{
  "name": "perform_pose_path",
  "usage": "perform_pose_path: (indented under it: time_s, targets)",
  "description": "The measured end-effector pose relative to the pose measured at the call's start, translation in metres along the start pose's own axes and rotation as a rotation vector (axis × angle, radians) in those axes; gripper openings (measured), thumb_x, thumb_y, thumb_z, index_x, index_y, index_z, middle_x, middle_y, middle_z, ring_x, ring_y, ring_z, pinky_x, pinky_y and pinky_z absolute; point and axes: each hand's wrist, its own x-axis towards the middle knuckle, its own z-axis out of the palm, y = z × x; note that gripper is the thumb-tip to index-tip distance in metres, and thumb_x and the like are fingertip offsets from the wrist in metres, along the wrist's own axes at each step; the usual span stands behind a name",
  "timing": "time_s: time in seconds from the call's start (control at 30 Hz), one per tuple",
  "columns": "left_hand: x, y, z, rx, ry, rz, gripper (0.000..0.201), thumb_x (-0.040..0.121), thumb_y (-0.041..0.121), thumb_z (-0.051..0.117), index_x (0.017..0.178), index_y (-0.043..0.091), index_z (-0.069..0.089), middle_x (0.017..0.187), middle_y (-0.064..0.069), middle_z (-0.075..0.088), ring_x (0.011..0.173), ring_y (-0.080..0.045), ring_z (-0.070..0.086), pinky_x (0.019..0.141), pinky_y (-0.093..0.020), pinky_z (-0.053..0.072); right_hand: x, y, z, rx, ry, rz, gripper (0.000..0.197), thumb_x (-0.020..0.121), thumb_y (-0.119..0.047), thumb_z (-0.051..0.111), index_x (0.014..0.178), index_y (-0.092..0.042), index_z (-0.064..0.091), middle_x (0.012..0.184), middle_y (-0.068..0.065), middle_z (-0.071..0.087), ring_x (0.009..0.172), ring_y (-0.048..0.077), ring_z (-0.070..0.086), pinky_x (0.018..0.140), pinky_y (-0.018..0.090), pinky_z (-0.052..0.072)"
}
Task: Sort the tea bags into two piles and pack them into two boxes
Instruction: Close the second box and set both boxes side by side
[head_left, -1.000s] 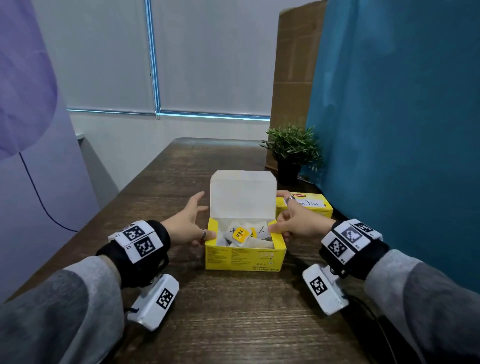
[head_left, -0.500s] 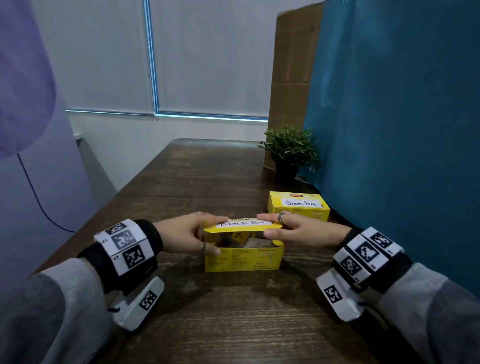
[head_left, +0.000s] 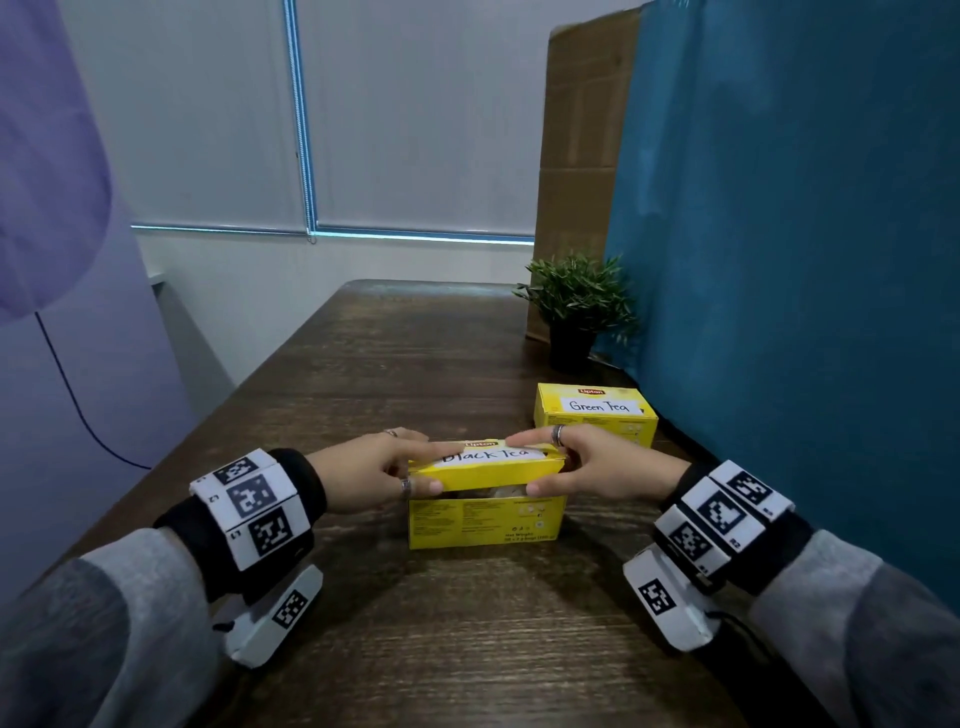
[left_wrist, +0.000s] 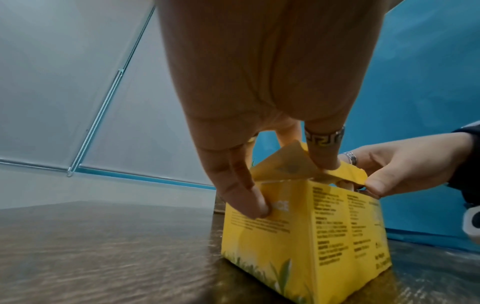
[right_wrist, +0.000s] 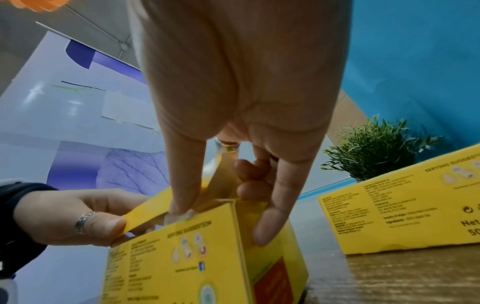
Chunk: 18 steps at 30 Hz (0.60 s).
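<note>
A yellow box labelled "Black Tea" (head_left: 485, 519) stands on the table in front of me. Its lid (head_left: 488, 462) is folded down almost flat, with a narrow gap left along the front through which pale tea bags (head_left: 501, 492) show. My left hand (head_left: 382, 475) pinches the lid's left end, thumb on the front flap, fingers on top. My right hand (head_left: 582, 470) pinches the right end the same way. The left wrist view has the lid flap (left_wrist: 283, 166) under my thumb, and the right wrist view has my thumb on the flap (right_wrist: 153, 209). A second yellow box, "Green Tea" (head_left: 595, 413), sits shut behind on the right.
A small potted plant (head_left: 576, 304) stands at the back right, beside a cardboard panel (head_left: 576, 156). A blue partition (head_left: 805, 260) runs along the table's right edge. The dark wooden table (head_left: 363, 374) stretches away ahead and to the left.
The lid stood upright a second ago with the tea bags exposed. Both hands have folded it forward and down over the box, and its front flap now hangs close above the front wall.
</note>
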Motion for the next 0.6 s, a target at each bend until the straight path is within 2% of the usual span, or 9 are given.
perform_pose_path:
  time_s: [0.07, 0.1, 0.17, 0.27, 0.33, 0.4, 0.47, 0.53, 0.6]
  targets:
    - [0.001, 0.000, 0.003, 0.053, -0.029, -0.027, 0.052, 0.094, 0.038, 0.045, 0.139, 0.050, 0.022, 0.155, 0.000, 0.017, 0.136, -0.020, 0.031, 0.110, -0.027, 0.027, 0.001, 0.002, 0.002, -0.063, -0.015, 0.009, 0.055, 0.080, -0.038, 0.070, 0.128, -0.049, 0.045, 0.101, 0.005, 0.064, 0.084, 0.015, 0.058, 0.077, 0.031, 0.049]
    - [0.002, 0.000, 0.005, 0.069, -0.036, -0.032, 0.054, 0.095, 0.037, 0.044, 0.142, 0.047, 0.019, 0.157, -0.002, 0.011, 0.140, -0.022, 0.024, 0.113, -0.028, 0.023, 0.001, 0.003, 0.002, -0.108, -0.018, 0.010, 0.054, 0.082, -0.039, 0.069, 0.129, -0.049, 0.044, 0.088, 0.003, 0.057, 0.075, 0.012, 0.050, 0.067, 0.027, 0.042]
    - [0.003, 0.000, 0.008, 0.085, -0.042, -0.030, 0.055, 0.097, 0.034, 0.042, 0.143, 0.046, 0.014, 0.158, -0.004, 0.006, 0.145, -0.022, 0.012, 0.116, -0.031, 0.018, 0.000, 0.001, 0.004, -0.189, -0.013, 0.013, 0.058, 0.085, -0.039, 0.065, 0.138, -0.042, 0.039, 0.075, -0.005, 0.041, 0.066, 0.008, 0.041, 0.060, 0.020, 0.031]
    - [0.003, 0.002, 0.010, 0.127, -0.042, -0.045, 0.056, 0.099, 0.033, 0.038, 0.145, 0.045, 0.009, 0.159, -0.006, 0.003, 0.146, -0.024, 0.010, 0.116, -0.036, 0.020, -0.001, -0.002, 0.005, -0.278, -0.013, 0.003, 0.061, 0.089, -0.040, 0.058, 0.143, -0.039, 0.031, 0.075, -0.010, 0.046, 0.070, 0.004, 0.045, 0.064, 0.018, 0.036]
    - [0.004, 0.003, 0.012, 0.185, -0.024, -0.050, 0.056, 0.099, 0.034, 0.037, 0.146, 0.043, 0.007, 0.159, -0.007, 0.004, 0.146, -0.024, 0.008, 0.118, -0.037, 0.014, -0.002, -0.003, 0.005, -0.300, -0.022, -0.003, 0.060, 0.091, -0.041, 0.056, 0.145, -0.039, 0.029, 0.091, -0.004, 0.059, 0.082, 0.010, 0.052, 0.075, 0.022, 0.041]
    - [0.004, 0.004, 0.013, 0.208, -0.025, -0.068, 0.058, 0.099, 0.035, 0.035, 0.148, 0.039, 0.005, 0.159, -0.006, 0.003, 0.146, -0.024, 0.008, 0.119, -0.035, 0.011, -0.002, -0.003, 0.003, -0.326, -0.043, -0.011, 0.060, 0.092, -0.040, 0.054, 0.146, -0.037, 0.028, 0.101, 0.001, 0.061, 0.088, 0.014, 0.054, 0.079, 0.023, 0.042]
    - [0.004, 0.002, 0.013, 0.193, -0.041, -0.083, 0.059, 0.099, 0.037, 0.035, 0.148, 0.038, 0.003, 0.159, -0.004, -0.002, 0.146, -0.023, 0.007, 0.119, -0.035, 0.011, -0.002, -0.004, 0.003, -0.381, -0.071, -0.014, 0.060, 0.093, -0.039, 0.051, 0.147, -0.036, 0.025, 0.088, -0.008, 0.054, 0.079, 0.006, 0.049, 0.071, 0.016, 0.037]
    - [0.003, 0.001, 0.014, 0.181, -0.054, -0.087, 0.058, 0.099, 0.038, 0.033, 0.148, 0.039, 0.001, 0.159, -0.002, -0.006, 0.146, -0.023, 0.007, 0.119, -0.035, 0.011, -0.002, -0.005, 0.004, -0.420, -0.074, -0.018, 0.060, 0.094, -0.039, 0.050, 0.147, -0.035, 0.023, 0.078, -0.016, 0.044, 0.071, 0.001, 0.044, 0.066, 0.015, 0.035]
    - [0.003, 0.000, 0.015, 0.175, -0.059, -0.092, 0.058, 0.099, 0.038, 0.031, 0.147, 0.039, 0.000, 0.159, -0.001, -0.010, 0.146, -0.023, 0.007, 0.119, -0.034, 0.011, -0.001, -0.005, 0.006, -0.431, -0.061, -0.016, 0.060, 0.094, -0.039, 0.050, 0.148, -0.034, 0.024, 0.075, -0.017, 0.042, 0.073, 0.003, 0.045, 0.070, 0.017, 0.035]
